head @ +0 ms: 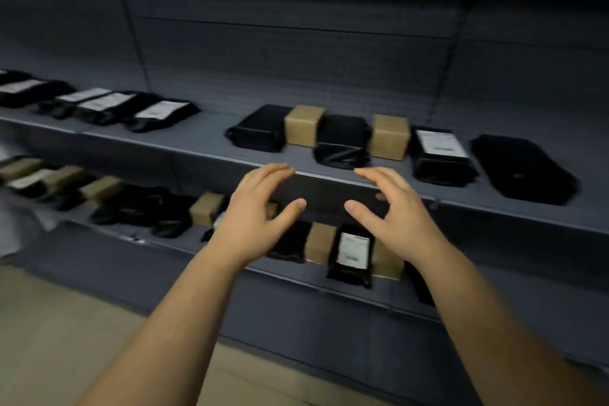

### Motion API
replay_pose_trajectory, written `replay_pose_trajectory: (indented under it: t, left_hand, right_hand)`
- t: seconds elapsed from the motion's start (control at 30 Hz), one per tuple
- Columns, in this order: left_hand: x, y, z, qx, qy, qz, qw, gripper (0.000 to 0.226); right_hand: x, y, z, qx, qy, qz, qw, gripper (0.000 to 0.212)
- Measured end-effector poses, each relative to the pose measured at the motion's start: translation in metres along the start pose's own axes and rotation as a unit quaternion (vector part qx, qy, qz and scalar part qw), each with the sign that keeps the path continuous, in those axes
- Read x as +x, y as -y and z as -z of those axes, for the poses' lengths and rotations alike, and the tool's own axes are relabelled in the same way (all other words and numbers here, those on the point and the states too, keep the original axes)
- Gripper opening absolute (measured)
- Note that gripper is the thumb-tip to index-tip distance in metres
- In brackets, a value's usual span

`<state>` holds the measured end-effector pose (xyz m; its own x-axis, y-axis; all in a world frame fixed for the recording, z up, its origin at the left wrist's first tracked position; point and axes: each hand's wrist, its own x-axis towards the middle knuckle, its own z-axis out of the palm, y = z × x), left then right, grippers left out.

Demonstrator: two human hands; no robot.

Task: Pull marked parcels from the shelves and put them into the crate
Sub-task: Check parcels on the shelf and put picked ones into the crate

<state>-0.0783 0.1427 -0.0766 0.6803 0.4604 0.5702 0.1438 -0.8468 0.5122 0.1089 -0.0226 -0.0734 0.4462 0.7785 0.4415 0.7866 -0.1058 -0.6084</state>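
Observation:
Both my hands reach forward in front of the upper shelf edge [329, 176], holding nothing. My left hand [260, 211] and my right hand [392, 211] are spread, fingers relaxed, thumbs pointing at each other. Beyond them on the upper shelf lies a black parcel [342, 147] between two brown boxes [304, 124] [390, 137]. A black parcel with a white label [440, 152] lies right of them. On the lower shelf, a labelled black parcel [353, 254] shows between my wrists. No crate is in view.
More labelled black parcels [161, 115] lie on the upper shelf at left. A flat black parcel [524, 168] lies far right. Brown boxes [206, 208] and black bags [145, 208] crowd the lower shelf. Beige floor [66, 323] shows at lower left.

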Motion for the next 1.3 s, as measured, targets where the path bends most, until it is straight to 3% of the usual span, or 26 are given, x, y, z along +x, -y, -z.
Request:
replay_pose_trajectory:
  t: [0.23,0.47,1.0,1.3]
  left_hand:
    - [-0.012,0.094,0.079,0.043,-0.06,0.076,0.994,0.058]
    - [0.014,0.173,0.117,0.107,-0.064,0.113,0.986,0.055]
    - [0.169,0.275,0.069,0.022,0.027,0.056,0.998,0.05]
    - [0.224,0.326,0.03,-0.042,0.104,0.009,0.994,0.055]
  right_hand:
    - [0.084,0.061,-0.104,0.036,0.082,0.065,0.994,0.054]
    - [0.159,0.073,-0.187,0.052,0.114,0.103,0.987,0.058]
    - [0.269,0.013,-0.209,-0.013,-0.005,-0.008,1.0,0.057]
    - [0.291,0.004,-0.224,-0.186,-0.045,-0.111,0.975,0.055]
